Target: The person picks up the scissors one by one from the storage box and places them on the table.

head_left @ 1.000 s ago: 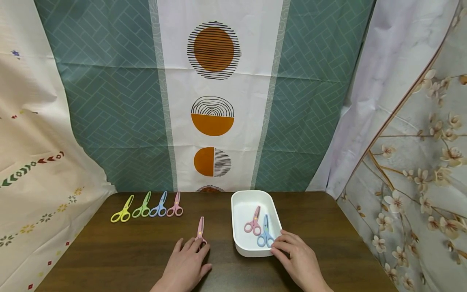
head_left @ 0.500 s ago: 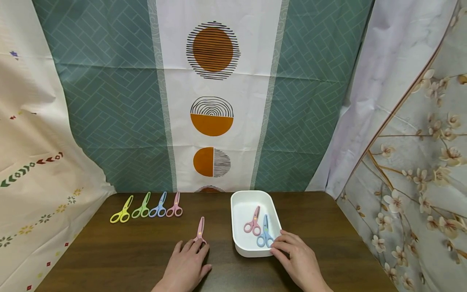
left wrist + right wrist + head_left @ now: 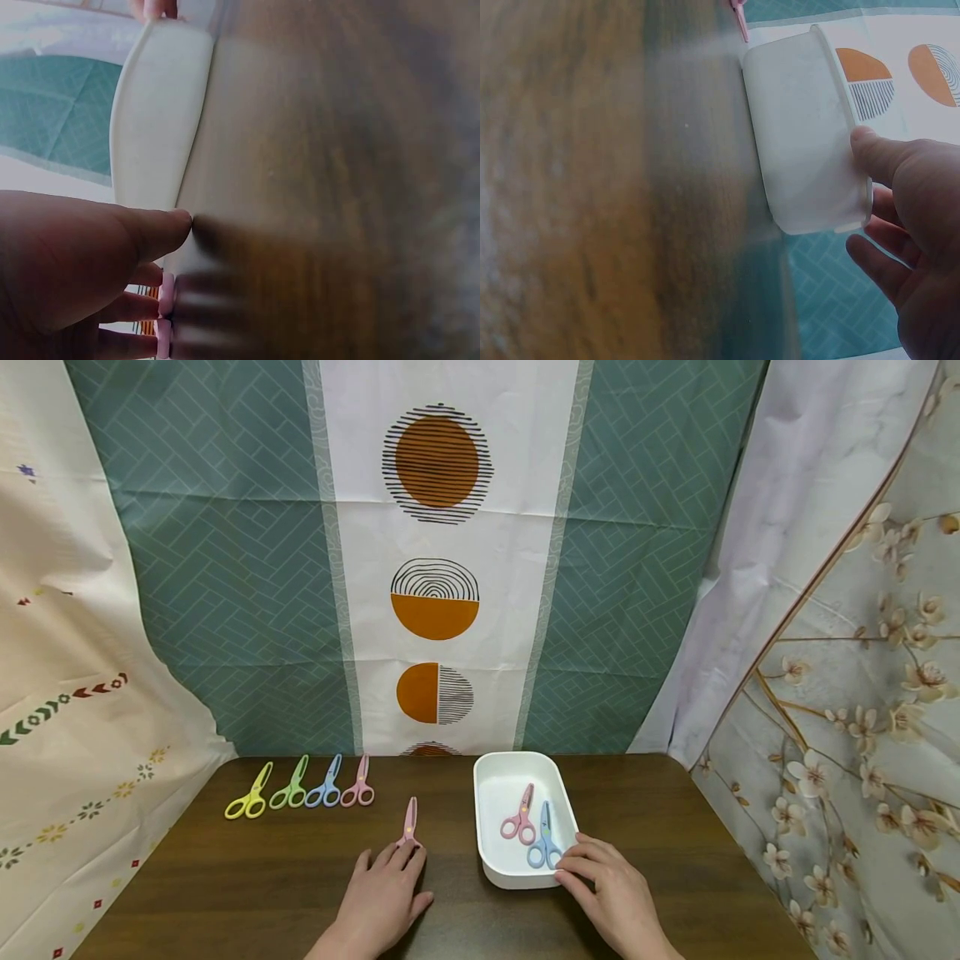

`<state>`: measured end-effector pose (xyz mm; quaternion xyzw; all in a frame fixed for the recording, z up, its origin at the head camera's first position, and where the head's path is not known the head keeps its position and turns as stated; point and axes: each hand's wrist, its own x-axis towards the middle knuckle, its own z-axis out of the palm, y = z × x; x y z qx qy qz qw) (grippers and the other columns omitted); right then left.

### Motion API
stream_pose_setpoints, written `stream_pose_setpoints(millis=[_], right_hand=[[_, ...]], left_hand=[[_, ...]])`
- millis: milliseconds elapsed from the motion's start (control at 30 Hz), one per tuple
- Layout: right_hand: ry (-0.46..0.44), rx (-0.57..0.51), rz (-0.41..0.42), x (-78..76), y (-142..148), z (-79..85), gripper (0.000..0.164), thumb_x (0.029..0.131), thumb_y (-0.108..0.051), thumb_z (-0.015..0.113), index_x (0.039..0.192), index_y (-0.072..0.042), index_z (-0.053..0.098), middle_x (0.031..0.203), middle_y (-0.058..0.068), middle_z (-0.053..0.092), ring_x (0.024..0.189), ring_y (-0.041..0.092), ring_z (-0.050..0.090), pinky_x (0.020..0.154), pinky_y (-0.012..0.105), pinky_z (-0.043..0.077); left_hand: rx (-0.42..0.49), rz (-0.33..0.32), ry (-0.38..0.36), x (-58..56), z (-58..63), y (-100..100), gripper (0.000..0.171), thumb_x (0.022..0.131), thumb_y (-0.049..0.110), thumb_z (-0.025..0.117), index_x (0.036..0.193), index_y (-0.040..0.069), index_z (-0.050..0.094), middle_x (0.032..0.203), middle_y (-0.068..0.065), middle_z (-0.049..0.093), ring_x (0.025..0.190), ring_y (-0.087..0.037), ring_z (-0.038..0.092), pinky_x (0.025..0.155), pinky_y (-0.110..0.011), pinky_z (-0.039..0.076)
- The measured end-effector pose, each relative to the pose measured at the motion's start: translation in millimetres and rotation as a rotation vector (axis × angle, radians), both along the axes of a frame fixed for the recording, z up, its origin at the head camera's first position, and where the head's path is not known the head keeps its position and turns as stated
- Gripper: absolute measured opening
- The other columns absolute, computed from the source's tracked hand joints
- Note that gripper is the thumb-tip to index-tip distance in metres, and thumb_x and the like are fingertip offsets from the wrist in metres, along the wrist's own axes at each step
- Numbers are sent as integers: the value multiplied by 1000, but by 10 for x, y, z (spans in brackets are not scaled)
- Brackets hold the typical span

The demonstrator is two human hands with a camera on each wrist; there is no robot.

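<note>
A pair of pink scissors [image 3: 409, 823] lies on the dark wooden table with its blades pointing away from me. My left hand [image 3: 381, 902] rests its extended fingertips on the handle loops, covering most of them; in the left wrist view the thumb stands apart from the pink loops [image 3: 165, 294]. A white plastic bin [image 3: 486, 777] to the right holds pink scissors [image 3: 523, 814] and blue scissors [image 3: 545, 839]. With thumb and fingers, my right hand [image 3: 611, 889] holds the bin's near right corner, the thumb at the rim in the right wrist view.
At the back left, a row of scissors runs yellow [image 3: 250, 795], green [image 3: 292, 785], blue [image 3: 326, 785] and pink [image 3: 360, 783]. Patterned cloths [image 3: 225, 610] hang behind the table [image 3: 247, 893] and along both sides.
My left hand has moved slightly forward and to the left, and the pink scissors under its fingers have slid a little away from me. The right hand and bin stay put.
</note>
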<state>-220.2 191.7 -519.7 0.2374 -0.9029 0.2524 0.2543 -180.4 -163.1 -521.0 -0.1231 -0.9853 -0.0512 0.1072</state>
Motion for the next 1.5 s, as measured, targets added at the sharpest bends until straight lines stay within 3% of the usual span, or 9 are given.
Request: stream_pose_setpoints(millis=[367,800,1100,1500], right_hand=[[-9,-5,-1,0,-3,9,19,86,-26,97,91,-36,82,110,-23,74,132,14,67,98,47,61],[10,1,6,-6,9,-8,20,84,-24,98,92,-35,83,110,-20,76,131,16,68,98,47,61],[-49,2,-1,-2,8,14,16,87,-26,96,95,-33,85,114,-13,79,134,15,66,101,48,60],[-44,-2,2,-1,4,16,16,87,-26,96,94,-34,84,114,-13,79,134,15,67,100,48,61]], left_hand=[[11,8,35,-121,7,-42,58,98,48,81,139,8,72,144,-15,68,133,-41,64,104,-75,46],[-5,70,-2,-377,18,-90,59,100,48,79,141,7,71,147,-15,66,135,-41,62,108,-75,43],[10,90,-12,-482,52,-132,58,102,46,77,144,6,70,150,-17,65,139,-42,59,111,-76,40],[10,119,-43,-634,65,-217,58,105,48,73,147,8,68,155,-17,62,144,-42,56,117,-80,31]])
